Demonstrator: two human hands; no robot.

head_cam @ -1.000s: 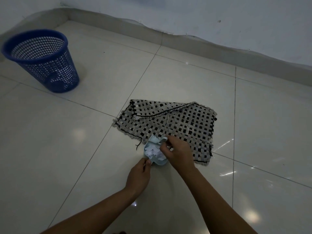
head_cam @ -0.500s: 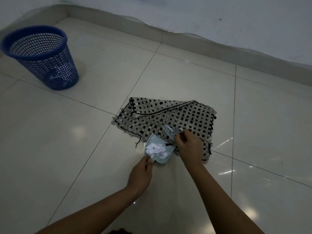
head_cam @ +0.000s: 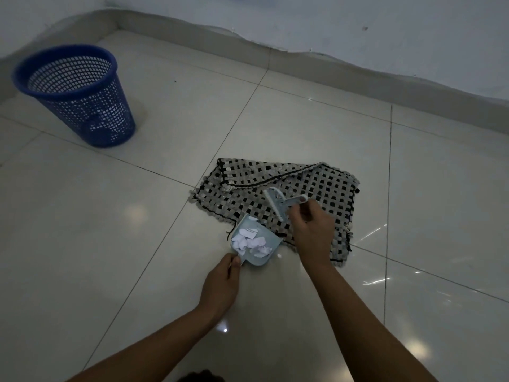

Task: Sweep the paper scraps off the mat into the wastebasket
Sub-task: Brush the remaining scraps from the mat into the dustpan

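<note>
Pinching the dustpan (head_cam: 249, 244) handle w/ left hand (head_cam: 220, 288), right hand (head_cam: 312, 230) gripping the brush (head_cam: 275, 202). Paper scraps (head_cam: 252, 242) are looking super light, prob flying off if tipped, so I'm keeping it level.

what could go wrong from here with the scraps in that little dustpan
The paper scraps sit loose in the shallow dustpan, which the left hand pinches only by its short handle; a tilt may spill them on the floor. The wastebasket stands well off to the left, so the carry is long. The right hand holds the brush above the mat; another stroke could flick scraps out past the pan.
</note>
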